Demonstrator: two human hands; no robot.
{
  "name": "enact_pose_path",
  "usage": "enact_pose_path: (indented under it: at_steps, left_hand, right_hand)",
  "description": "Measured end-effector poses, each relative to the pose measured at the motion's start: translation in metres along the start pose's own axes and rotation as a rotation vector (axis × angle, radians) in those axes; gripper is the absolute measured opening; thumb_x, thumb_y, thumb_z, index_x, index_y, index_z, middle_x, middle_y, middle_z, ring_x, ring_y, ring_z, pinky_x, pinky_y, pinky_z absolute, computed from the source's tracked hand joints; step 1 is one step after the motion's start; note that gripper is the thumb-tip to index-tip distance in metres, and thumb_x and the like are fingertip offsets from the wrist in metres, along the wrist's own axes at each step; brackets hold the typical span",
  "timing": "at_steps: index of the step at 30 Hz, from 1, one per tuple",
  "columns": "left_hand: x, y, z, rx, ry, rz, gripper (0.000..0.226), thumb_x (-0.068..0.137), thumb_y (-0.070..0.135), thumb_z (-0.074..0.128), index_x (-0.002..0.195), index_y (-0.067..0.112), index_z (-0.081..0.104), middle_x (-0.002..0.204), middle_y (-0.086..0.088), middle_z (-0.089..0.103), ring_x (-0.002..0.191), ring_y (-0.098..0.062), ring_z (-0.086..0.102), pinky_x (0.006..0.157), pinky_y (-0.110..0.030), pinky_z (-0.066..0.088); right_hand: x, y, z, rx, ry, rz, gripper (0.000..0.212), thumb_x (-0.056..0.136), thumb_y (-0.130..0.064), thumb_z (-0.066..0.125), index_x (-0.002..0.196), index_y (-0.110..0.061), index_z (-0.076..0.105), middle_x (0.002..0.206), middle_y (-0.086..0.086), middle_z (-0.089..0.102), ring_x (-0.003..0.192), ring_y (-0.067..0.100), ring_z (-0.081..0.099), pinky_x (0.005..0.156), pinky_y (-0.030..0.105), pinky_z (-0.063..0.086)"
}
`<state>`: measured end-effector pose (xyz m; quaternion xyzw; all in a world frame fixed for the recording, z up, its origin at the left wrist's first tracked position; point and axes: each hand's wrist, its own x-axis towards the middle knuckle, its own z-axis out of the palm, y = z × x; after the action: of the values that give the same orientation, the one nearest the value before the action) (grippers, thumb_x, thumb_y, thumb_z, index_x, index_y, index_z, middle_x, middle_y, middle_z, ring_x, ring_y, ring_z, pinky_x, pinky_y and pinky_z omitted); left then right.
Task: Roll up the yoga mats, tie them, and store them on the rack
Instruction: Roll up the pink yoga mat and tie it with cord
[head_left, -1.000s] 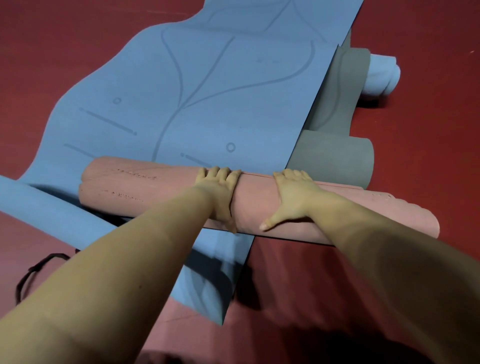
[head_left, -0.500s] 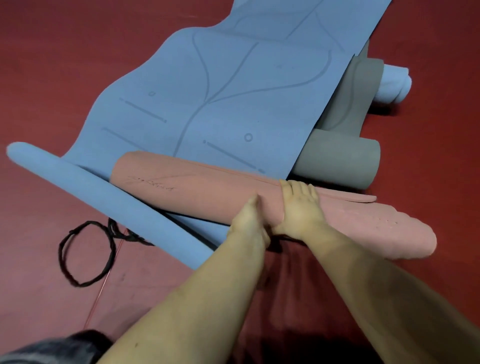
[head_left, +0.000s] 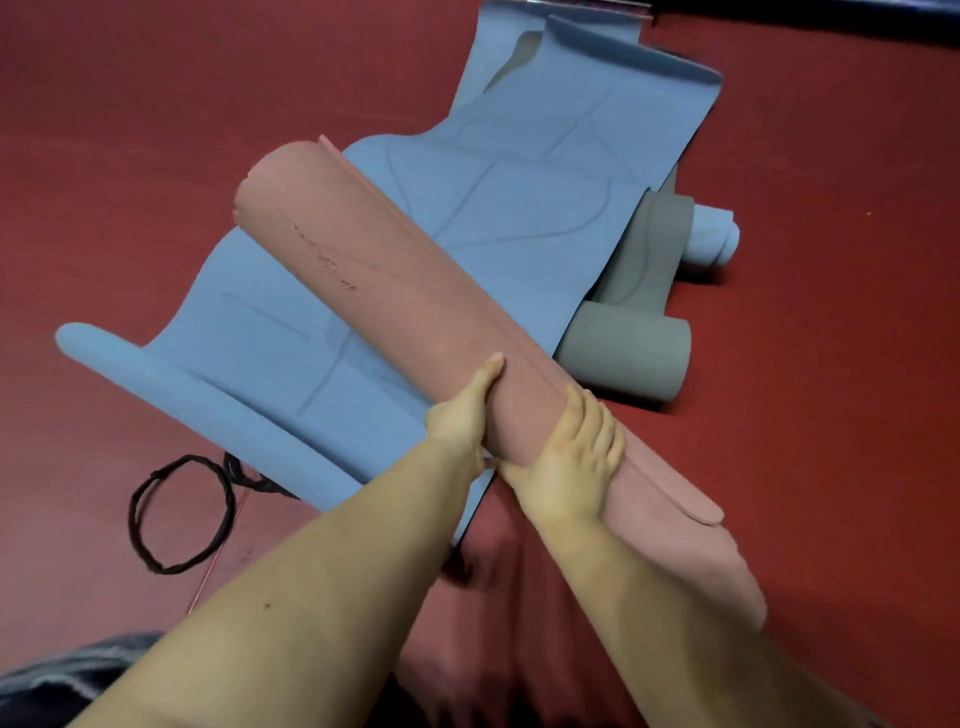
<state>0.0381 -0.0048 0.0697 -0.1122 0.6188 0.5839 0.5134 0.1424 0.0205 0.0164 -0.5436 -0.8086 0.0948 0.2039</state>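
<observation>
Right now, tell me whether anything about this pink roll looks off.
The pink mat, gripped by both hands, is rolled unevenly: its outer flap stands loose along the side, and the near end looks wider than the far end. No tie is on it; a black cord lies on the floor.

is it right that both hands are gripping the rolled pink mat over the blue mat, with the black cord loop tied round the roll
Not quite. The head view shows the black cord loop lying loose on the red floor, not tied round the roll. Both the left hand and right hand do grip the rolled pink mat over the blue mat.
</observation>
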Motion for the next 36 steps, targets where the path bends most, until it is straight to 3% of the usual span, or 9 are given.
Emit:
enact_pose_path:
  at_steps: [5, 10, 16, 20, 24, 27, 31, 33, 36]
  left_hand:
    - [-0.06, 0.035, -0.011, 0.081, -0.067, 0.272, 0.084, 0.057, 0.045, 0.086, 0.124, 0.011, 0.048, 0.116, -0.003, 0.063, 0.091, -0.014, 0.064, 0.065, -0.031, 0.052]
    - [-0.142, 0.046, -0.012, 0.168, -0.221, 0.484, 0.068, 0.07, 0.019, 0.081, 0.124, 0.009, 0.041, 0.114, -0.001, 0.061, 0.089, -0.007, 0.062, 0.066, -0.024, 0.048]
    - [-0.205, 0.011, -0.019, 0.325, -0.38, 0.62, 0.087, 0.053, 0.023, 0.091, 0.125, 0.016, 0.042, 0.12, -0.003, 0.06, 0.099, -0.009, 0.063, 0.074, -0.021, 0.052]
    - [-0.227, -0.001, -0.029, 0.66, -0.211, 0.741, 0.091, 0.037, 0.065, 0.081, 0.119, 0.045, 0.047, 0.118, 0.001, 0.038, 0.102, -0.015, 0.059, 0.092, -0.034, 0.051]
    - [-0.242, 0.004, -0.032, 0.615, -0.207, 0.786, 0.108, 0.065, 0.036, 0.085, 0.147, 0.024, 0.015, 0.126, -0.003, 0.046, 0.104, -0.017, 0.057, 0.094, -0.035, 0.047]
    - [-0.246, 0.006, -0.034, 0.565, -0.273, 0.778, 0.091, 0.069, 0.023, 0.084, 0.136, 0.019, 0.023, 0.127, -0.003, 0.05, 0.1, -0.009, 0.059, 0.09, -0.031, 0.048]
    - [-0.249, 0.002, -0.033, 0.626, -0.316, 0.765, 0.11, 0.058, 0.037, 0.089, 0.137, 0.02, 0.015, 0.134, -0.001, 0.043, 0.114, -0.011, 0.054, 0.095, -0.028, 0.043]
    - [-0.251, -0.003, -0.03, 0.637, -0.197, 0.791, 0.129, 0.044, 0.052, 0.088, 0.142, 0.019, 0.011, 0.141, -0.003, 0.031, 0.124, -0.016, 0.045, 0.102, -0.033, 0.041]
    - [-0.255, -0.007, -0.029, 0.664, -0.031, 0.85, 0.122, 0.049, 0.052, 0.088, 0.142, 0.015, 0.018, 0.141, -0.002, 0.029, 0.127, -0.017, 0.04, 0.104, -0.037, 0.038]
  right_hand:
    - [0.01, -0.018, -0.09, 0.266, -0.028, -0.049, 0.087, 0.071, -0.057, 0.071, 0.139, -0.014, 0.038, 0.128, 0.007, 0.048, 0.12, 0.027, 0.044, 0.099, 0.038, 0.036]
    - [0.006, -0.018, -0.19, 0.372, -0.133, -0.094, 0.066, 0.068, -0.058, 0.073, 0.121, -0.032, 0.044, 0.119, -0.008, 0.044, 0.111, 0.013, 0.05, 0.089, 0.034, 0.044]
    - [-0.035, -0.006, -0.26, 0.439, -0.225, -0.054, 0.099, 0.056, -0.041, 0.088, 0.134, -0.034, 0.027, 0.109, -0.007, 0.049, 0.093, 0.012, 0.056, 0.073, 0.026, 0.039]
    - [-0.062, -0.004, -0.271, 0.455, -0.204, 0.014, 0.084, 0.061, -0.04, 0.085, 0.124, -0.033, 0.03, 0.106, -0.006, 0.047, 0.093, 0.015, 0.057, 0.072, 0.027, 0.04]
    - [-0.074, -0.005, -0.273, 0.513, -0.25, 0.042, 0.076, 0.055, -0.048, 0.084, 0.104, -0.045, 0.025, 0.103, -0.003, 0.053, 0.088, 0.018, 0.063, 0.077, 0.032, 0.05]
    - [-0.081, -0.007, -0.271, 0.554, -0.28, 0.072, 0.076, 0.048, -0.053, 0.079, 0.101, -0.045, 0.025, 0.1, -0.002, 0.053, 0.084, 0.022, 0.064, 0.077, 0.035, 0.052]
    - [-0.092, -0.012, -0.27, 0.567, -0.342, 0.017, 0.065, 0.065, -0.033, 0.077, 0.108, -0.039, 0.028, 0.098, -0.005, 0.048, 0.08, 0.02, 0.064, 0.073, 0.03, 0.049]
    - [-0.1, -0.014, -0.269, 0.564, -0.366, -0.042, 0.059, 0.073, -0.023, 0.073, 0.11, -0.039, 0.029, 0.099, -0.008, 0.048, 0.079, 0.015, 0.062, 0.073, 0.028, 0.048]
    - [-0.111, -0.018, -0.269, 0.6, -0.391, -0.078, 0.056, 0.077, -0.012, 0.064, 0.115, -0.039, 0.033, 0.102, -0.006, 0.051, 0.074, 0.01, 0.061, 0.076, 0.028, 0.049]
